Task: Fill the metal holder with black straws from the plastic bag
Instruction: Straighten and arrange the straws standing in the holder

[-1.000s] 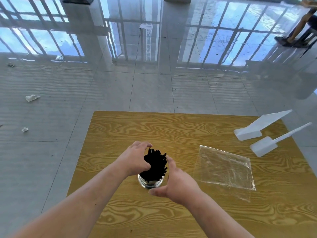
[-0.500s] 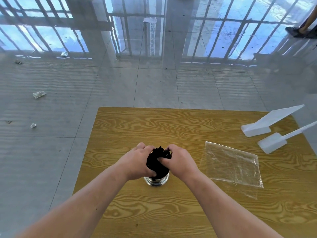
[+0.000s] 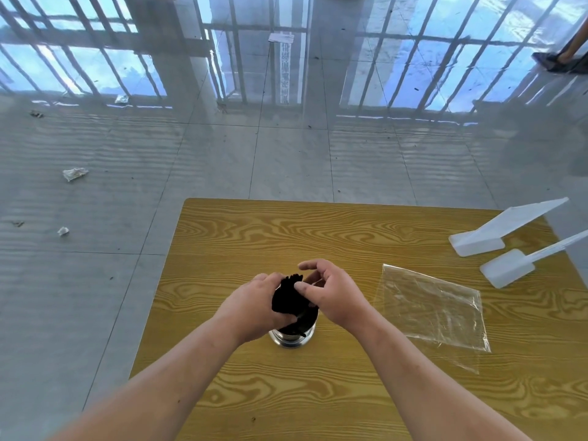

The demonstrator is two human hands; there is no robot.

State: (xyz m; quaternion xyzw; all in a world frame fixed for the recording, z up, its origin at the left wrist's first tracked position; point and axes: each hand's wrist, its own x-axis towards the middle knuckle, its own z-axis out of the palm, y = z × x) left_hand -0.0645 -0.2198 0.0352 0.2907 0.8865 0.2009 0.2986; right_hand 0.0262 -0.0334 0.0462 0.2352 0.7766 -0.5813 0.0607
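A shiny metal holder (image 3: 291, 338) stands on the wooden table (image 3: 318, 237) near its middle. A thick bundle of black straws (image 3: 286, 297) rises out of it. My left hand (image 3: 251, 307) wraps around the left side of the bundle. My right hand (image 3: 331, 294) touches the bundle's top from the right, thumb on the straw ends and fingers spread above them. The holder's upper part is hidden behind my hands. A clear plastic bag (image 3: 432, 307) lies flat to the right, with nothing visible inside.
Two white plastic pieces, a wedge-shaped stand (image 3: 496, 230) and a paddle-shaped piece (image 3: 515, 268), lie at the table's far right. Scraps of paper (image 3: 74, 174) litter the glossy tiled floor. A person's foot (image 3: 563, 60) shows at the top right.
My right hand came in from the right, closed against the straws, and now its fingers have loosened over the top. The left hand has stayed wrapped on the bundle.
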